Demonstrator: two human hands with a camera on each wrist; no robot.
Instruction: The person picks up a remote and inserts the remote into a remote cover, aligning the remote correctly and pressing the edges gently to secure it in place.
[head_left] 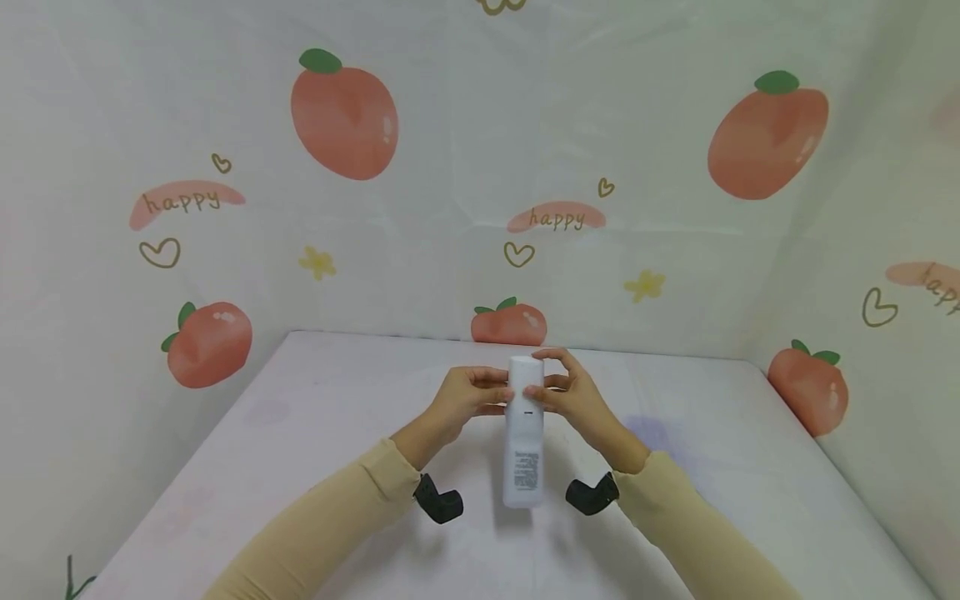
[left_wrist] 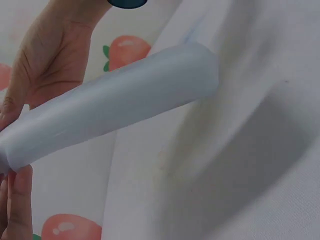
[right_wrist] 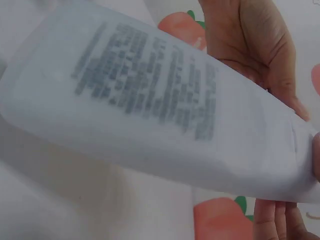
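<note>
A tall white bottle (head_left: 523,437) is held up in front of the person, its base raised off the table. Small dark print covers part of the side facing the head camera, and this text block shows large and blurred on the bottle (right_wrist: 150,85) in the right wrist view. The left hand (head_left: 467,398) grips the upper part from the left, thumb in front. From the right, the right hand (head_left: 576,402) holds the top part, with its thumb on the front and a finger bent near the top edge. In the left wrist view the bottle (left_wrist: 115,100) shows a plain side.
Below lies a table (head_left: 337,442) with a pale cover, bearing the bottle's shadow. A white curtain (head_left: 450,125) printed with fruit and "happy" stands behind and at both sides. Black wrist mounts (head_left: 438,500) stick out under both sleeves.
</note>
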